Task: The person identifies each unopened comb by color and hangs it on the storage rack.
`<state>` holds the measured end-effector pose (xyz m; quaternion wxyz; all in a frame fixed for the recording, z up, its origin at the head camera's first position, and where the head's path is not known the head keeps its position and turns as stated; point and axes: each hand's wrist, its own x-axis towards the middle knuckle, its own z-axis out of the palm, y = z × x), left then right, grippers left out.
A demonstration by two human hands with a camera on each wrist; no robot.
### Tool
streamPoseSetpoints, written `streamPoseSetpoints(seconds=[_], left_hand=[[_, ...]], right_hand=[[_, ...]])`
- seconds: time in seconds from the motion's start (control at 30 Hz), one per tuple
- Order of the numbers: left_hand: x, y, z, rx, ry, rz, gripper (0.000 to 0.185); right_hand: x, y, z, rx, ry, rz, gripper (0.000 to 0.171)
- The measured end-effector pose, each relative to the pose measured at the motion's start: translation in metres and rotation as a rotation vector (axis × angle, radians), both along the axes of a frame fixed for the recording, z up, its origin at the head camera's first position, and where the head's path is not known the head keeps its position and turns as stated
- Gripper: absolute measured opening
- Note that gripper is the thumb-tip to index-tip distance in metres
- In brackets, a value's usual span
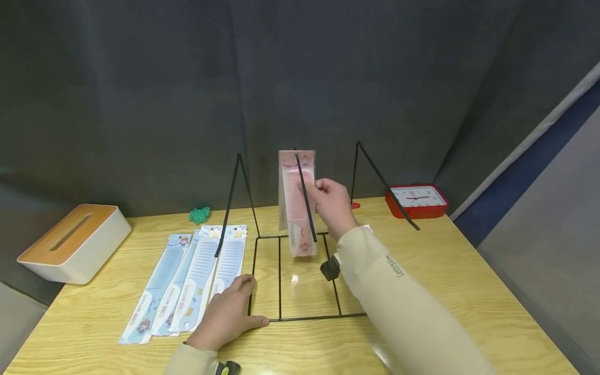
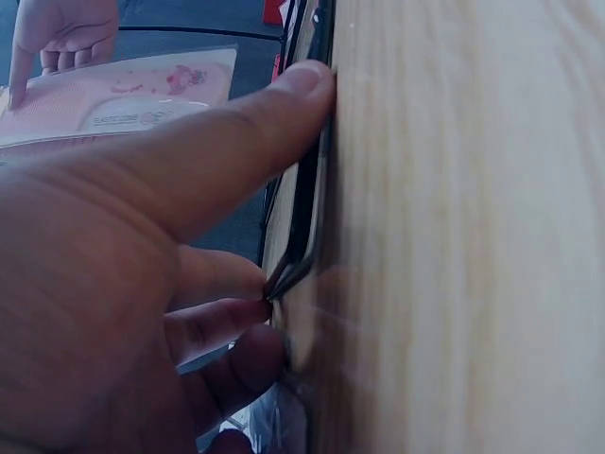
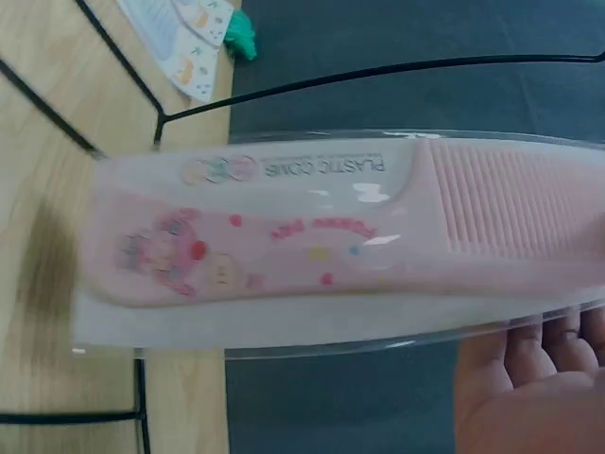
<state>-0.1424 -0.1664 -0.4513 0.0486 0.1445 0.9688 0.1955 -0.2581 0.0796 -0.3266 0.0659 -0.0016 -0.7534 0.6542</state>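
A pink comb in clear packaging (image 1: pixel 300 208) hangs upright on the middle prong of a black wire rack (image 1: pixel 279 281), its card top near the prong's back end. Another card edge shows behind it. My right hand (image 1: pixel 334 205) pinches this pack at its right side, thumb over the front; the right wrist view shows curled fingers along the pack's edge (image 3: pixel 284 236). Low on the table, my left hand (image 1: pixel 229 315) rests at the rack's front left corner. Its thumb (image 2: pixel 302 80) lies straight along the front wire, and the other fingers touch near the corner.
Several packaged blue combs (image 1: pixel 187 281) lie left of the rack, partly overlapping. Farther left stands a white tissue box with a wooden lid (image 1: pixel 75 239). Green string (image 1: pixel 199 215) lies at the back, a red clock (image 1: pixel 417 200) at the back right. Two outer prongs jut forward.
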Motion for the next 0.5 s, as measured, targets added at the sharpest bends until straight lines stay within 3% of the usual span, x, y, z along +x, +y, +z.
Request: streamPoseSetpoints(seconds=[0.2,0.33,0.5], left_hand=[[0.000,0.000,0.000,-0.003,0.003,0.002,0.094],[-0.001,0.000,0.000,0.000,-0.002,-0.002,0.095],[-0.001,-0.001,0.000,0.004,-0.015,-0.009,0.096]], right_hand=[[0.000,0.018,-0.020,0.077,0.005,0.058,0.038],[-0.001,0.044,-0.043,0.160,-0.043,0.092,0.044],[-0.001,0.084,-0.073,0.312,-0.044,0.084,0.034]])
